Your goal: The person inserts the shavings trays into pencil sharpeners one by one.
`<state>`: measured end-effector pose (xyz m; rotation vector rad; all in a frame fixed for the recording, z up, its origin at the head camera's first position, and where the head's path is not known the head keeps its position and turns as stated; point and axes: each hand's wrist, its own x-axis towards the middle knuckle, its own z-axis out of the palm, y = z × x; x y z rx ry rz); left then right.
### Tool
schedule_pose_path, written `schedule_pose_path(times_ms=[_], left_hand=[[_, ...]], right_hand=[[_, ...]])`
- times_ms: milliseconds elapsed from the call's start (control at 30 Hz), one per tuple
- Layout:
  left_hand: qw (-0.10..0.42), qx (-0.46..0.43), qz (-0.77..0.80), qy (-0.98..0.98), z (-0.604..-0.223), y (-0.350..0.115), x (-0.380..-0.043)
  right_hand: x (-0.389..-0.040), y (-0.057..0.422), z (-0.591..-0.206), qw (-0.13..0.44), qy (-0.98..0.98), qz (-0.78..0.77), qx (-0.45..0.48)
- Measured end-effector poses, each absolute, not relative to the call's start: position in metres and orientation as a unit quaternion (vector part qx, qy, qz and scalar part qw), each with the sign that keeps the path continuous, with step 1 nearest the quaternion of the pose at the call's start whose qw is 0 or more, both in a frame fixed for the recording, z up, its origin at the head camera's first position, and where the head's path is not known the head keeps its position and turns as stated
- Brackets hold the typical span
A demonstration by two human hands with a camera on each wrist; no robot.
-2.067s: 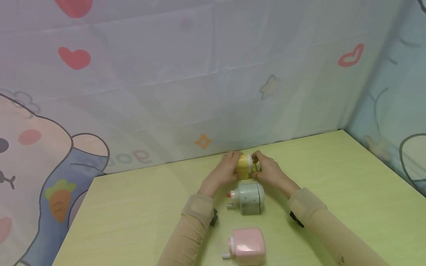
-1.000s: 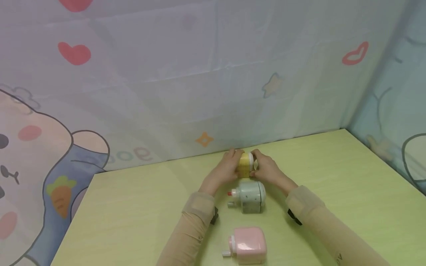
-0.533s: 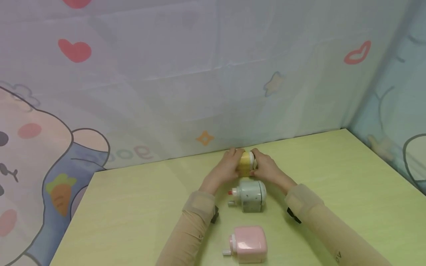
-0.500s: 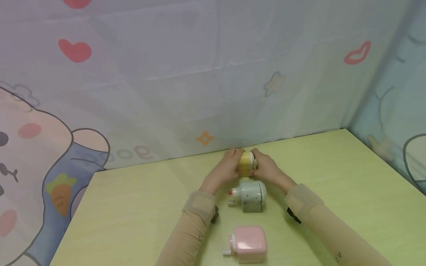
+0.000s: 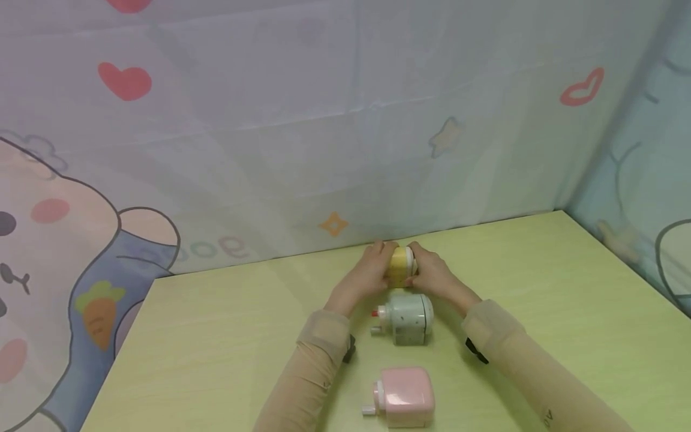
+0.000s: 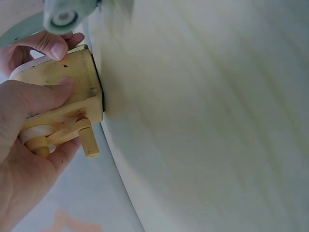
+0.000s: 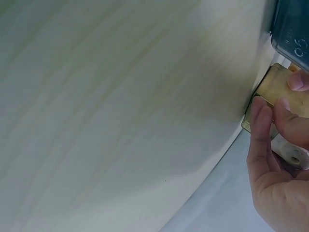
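Note:
A yellow hand-crank pencil sharpener (image 5: 398,268) stands at the back of the table, between both hands. My left hand (image 5: 363,275) grips its body from the left, thumb across the yellow side; its crank (image 6: 72,133) shows below that thumb in the left wrist view. My right hand (image 5: 438,277) is at the white-rimmed right end. There, in the right wrist view, thumb and fingers pinch a see-through drawer (image 7: 247,121), which sits against the yellow body with its edge partly behind the fingers.
Just in front of the hands stands a grey-green crank sharpener (image 5: 410,319) with a red tip at its left. Nearer the front is a pink crank sharpener (image 5: 407,396). A printed cloth wall (image 5: 270,150) borders the table's back edge.
Two seconds ago the drawer showed apart from the sharpener's right end; my right hand has since moved it left against the body. Over the last half second the hands have hardly moved.

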<state>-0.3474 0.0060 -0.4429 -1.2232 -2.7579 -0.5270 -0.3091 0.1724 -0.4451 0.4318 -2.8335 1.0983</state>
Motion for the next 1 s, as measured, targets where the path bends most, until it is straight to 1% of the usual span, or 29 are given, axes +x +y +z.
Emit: schedule_pose_path(times_ms=[333, 567, 700, 867, 1000], left_hand=[[0.054, -0.415, -0.201, -0.886, -0.450, 0.012, -0.348], [0.054, -0.405, -0.177, -0.895, -0.454, 0.019, -0.347], [0.063, -0.390, -0.156, -0.905, -0.454, 0.019, -0.347], [0.075, -0.373, -0.131, -0.916, -0.456, 0.012, -0.348], [0.054, -0.360, -0.116, -0.924, -0.462, 0.001, -0.349]], right_hand=[[-0.306, 0.178, -0.448, 0.035, -0.922, 0.361, 0.138], [-0.300, 0.190, -0.453, 0.035, -0.917, 0.368, 0.151], [-0.292, 0.196, -0.455, 0.032, -0.914, 0.370, 0.163], [-0.278, 0.203, -0.455, 0.040, -0.917, 0.364, 0.156], [-0.264, 0.209, -0.453, 0.042, -0.920, 0.358, 0.153]])
